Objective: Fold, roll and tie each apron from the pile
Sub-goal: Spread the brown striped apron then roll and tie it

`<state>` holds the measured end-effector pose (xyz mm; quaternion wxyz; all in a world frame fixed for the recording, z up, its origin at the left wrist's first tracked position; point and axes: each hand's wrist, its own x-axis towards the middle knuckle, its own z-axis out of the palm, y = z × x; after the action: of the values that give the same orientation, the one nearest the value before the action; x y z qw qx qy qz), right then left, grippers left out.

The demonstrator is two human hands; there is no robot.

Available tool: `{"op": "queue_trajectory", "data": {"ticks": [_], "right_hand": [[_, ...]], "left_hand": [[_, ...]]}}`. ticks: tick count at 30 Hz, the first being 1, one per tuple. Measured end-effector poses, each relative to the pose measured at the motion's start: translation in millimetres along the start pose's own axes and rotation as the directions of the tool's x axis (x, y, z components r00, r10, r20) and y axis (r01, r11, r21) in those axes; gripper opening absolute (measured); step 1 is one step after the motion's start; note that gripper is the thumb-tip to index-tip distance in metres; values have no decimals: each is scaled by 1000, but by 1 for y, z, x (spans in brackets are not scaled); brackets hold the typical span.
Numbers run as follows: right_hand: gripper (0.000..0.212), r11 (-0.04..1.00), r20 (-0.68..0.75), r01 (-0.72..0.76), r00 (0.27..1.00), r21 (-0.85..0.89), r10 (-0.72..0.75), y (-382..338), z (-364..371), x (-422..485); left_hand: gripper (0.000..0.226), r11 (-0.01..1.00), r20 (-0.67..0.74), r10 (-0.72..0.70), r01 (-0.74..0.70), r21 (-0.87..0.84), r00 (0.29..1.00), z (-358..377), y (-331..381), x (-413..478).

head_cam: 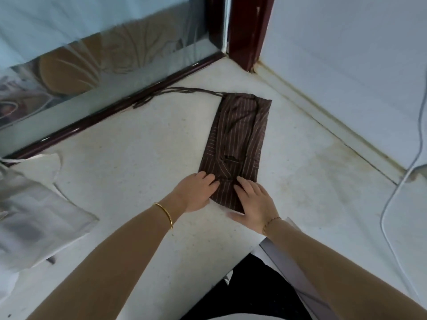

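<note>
A brown pinstriped apron (238, 132) lies on the white counter (138, 169), folded into a long narrow strip that runs away from me. Its dark ties (175, 91) trail off the far end to the left, along the window frame. My left hand (196, 192) and my right hand (251, 199) sit side by side on the near end of the strip. The fingers of both curl over the turned-up near edge of the fabric and hold it. That end looks folded or rolled over once.
A heap of pale grey cloth (34, 204) lies on the counter at the left. A dark red window frame (115, 107) borders the far side and a white wall (346, 54) the right. A white cable (392, 192) hangs at the right. The counter's near edge (288, 262) is by my right forearm.
</note>
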<state>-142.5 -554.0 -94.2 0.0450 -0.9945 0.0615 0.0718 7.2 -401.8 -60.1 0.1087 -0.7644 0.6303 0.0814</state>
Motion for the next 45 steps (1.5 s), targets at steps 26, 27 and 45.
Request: {"op": "queue_trajectory", "data": {"ticks": [26,27,45], "right_hand": [[17,612,305,-606,791,508,531,30,-29,34],[16,614,301,-613,786,498,541,29,-29,35],[40,1000,-250,23,968,-16,-26,42,-12,11]], "left_hand": [[25,219,441,-574,649,-729,690,8,10,13],[25,212,448,-589,663,-718,673,7,11,15],[62,955,18,-198,197,-221,980,0,17,21]]}}
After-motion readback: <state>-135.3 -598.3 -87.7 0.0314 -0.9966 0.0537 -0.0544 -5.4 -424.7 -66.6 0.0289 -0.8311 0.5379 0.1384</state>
